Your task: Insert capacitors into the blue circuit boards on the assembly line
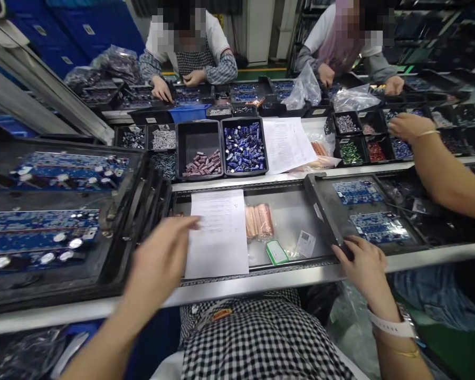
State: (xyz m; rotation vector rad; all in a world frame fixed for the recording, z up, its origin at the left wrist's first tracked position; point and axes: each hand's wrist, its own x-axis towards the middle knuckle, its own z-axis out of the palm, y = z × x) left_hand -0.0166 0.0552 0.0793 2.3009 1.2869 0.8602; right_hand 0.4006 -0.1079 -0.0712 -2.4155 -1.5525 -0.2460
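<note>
My left hand [158, 258] is blurred, over the left edge of a white printed sheet [217, 237]; whether it holds anything is unclear. The fingers of my right hand [360, 258] are bent over the near left corner of a black tray [328, 211], which bears two blue circuit boards [358, 192]. Between my hands, a shallow metal-bottomed tray [288, 203] holds the sheet, bagged copper-coloured parts [259, 220], a green-edged white label [277, 252] and a small clear bag with a printed label [305, 244].
Stacked black trays with populated boards [39, 232] stand at the left. Bins of blue capacitors [244, 145] and brownish parts [201, 163] line the back. A co-worker's arm [443, 163] reaches in from the right. Two people [188, 47] work across the bench.
</note>
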